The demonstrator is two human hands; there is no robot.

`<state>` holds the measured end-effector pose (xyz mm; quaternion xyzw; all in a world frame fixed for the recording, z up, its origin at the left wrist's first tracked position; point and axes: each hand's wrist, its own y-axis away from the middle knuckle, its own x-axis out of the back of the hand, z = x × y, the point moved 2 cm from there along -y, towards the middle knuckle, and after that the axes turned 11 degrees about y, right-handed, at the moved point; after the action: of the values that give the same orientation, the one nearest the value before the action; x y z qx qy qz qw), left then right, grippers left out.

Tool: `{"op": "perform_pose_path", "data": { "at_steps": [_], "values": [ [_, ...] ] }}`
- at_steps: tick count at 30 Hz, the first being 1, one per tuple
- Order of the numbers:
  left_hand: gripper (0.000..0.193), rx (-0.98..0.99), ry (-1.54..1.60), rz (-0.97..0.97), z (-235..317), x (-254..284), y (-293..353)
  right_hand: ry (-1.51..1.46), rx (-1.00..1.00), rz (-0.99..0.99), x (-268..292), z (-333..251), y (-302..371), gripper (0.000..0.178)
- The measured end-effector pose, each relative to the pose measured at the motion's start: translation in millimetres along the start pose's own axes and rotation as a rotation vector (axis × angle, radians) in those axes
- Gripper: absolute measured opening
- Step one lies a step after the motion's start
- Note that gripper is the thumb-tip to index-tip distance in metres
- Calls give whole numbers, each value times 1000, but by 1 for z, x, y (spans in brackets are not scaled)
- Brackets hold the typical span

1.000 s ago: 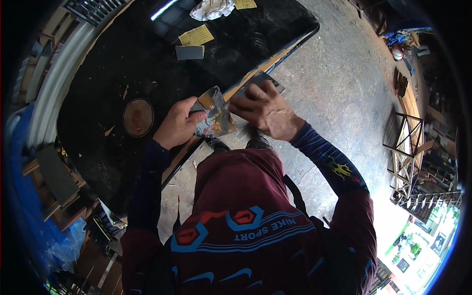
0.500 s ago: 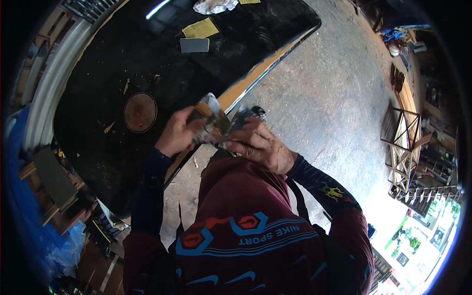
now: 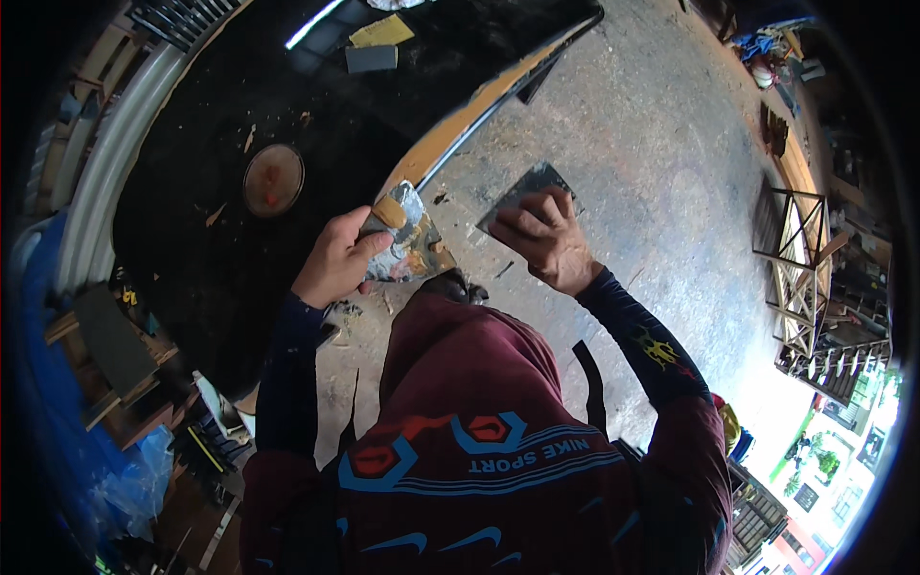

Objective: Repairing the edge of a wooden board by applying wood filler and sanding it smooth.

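My left hand (image 3: 337, 255) is closed on a putty-smeared plate (image 3: 414, 251), its surface patched with grey, white and tan. A tan, rounded piece (image 3: 389, 213) shows by the thumb and fingers; whether it is a handle or a lump of filler I cannot tell. To the right, above the concrete floor, my right hand (image 3: 548, 240) grips a thin dark grey putty spreader (image 3: 539, 184) with the fingers bent over its face. The two tools are apart. Close to the left hand runs the edge of a black glossy tabletop (image 3: 192, 307).
A round brownish disc (image 3: 274, 180) lies on the tabletop. Farther off are a yellow sheet (image 3: 381, 31) and a grey rectangular piece (image 3: 372, 59). Wood scraps (image 3: 115, 345) and blue plastic (image 3: 134, 479) crowd the left. A metal-framed rack (image 3: 795, 259) stands at the far right.
My right hand has moved right and slightly up with the spreader, away from the plate. My left hand stays near the table edge, the plate's smeared face now clearer.
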<state>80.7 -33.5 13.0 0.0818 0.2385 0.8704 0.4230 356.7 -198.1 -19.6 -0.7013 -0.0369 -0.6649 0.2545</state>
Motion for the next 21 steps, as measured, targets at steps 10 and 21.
{"op": "perform_pose_path", "data": {
  "at_steps": [10,21],
  "values": [
    [24,-132,-388,151,-58,-29,71,-211,-236,10,7,-147,16,39],
    [28,-78,183,425,-62,108,134,-842,-795,215,-82,-205,-31,66]
  ]
}}
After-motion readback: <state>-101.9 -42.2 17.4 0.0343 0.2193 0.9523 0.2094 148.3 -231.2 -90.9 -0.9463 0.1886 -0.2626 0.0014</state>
